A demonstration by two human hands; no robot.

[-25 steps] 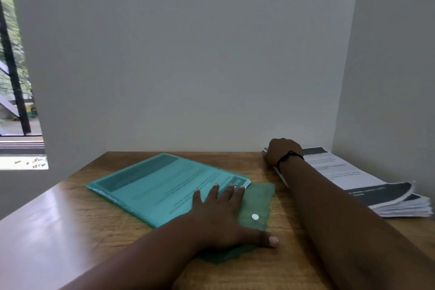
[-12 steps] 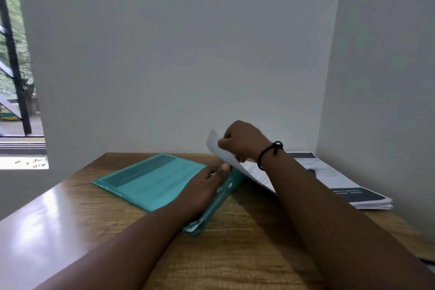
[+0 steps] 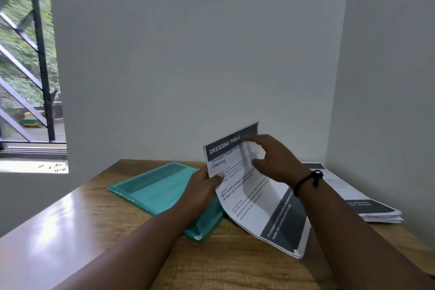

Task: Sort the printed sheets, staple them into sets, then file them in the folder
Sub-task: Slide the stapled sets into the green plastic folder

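The left hand (image 3: pixel 204 189) pinches the left edge of a printed set (image 3: pixel 256 192), thumb on the face, fingers curled behind. The set is raised above the tabletop (image 3: pixel 235 266), tilted, its header reading "DRESSING TABLE". The right hand (image 3: pixel 275 160) touches the set's upper part with loosely bent fingers (image 3: pixel 253 141); no firm grip is visible. The teal folder (image 3: pixel 155 186) lies flat just left of the set. A stack (image 3: pixel 367 205) rests at right against the wall.

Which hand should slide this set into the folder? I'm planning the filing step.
Probably the left hand: it already pinches the printed set right above the teal folder. The right hand, fingers loose over the page, is freer to open the folder.
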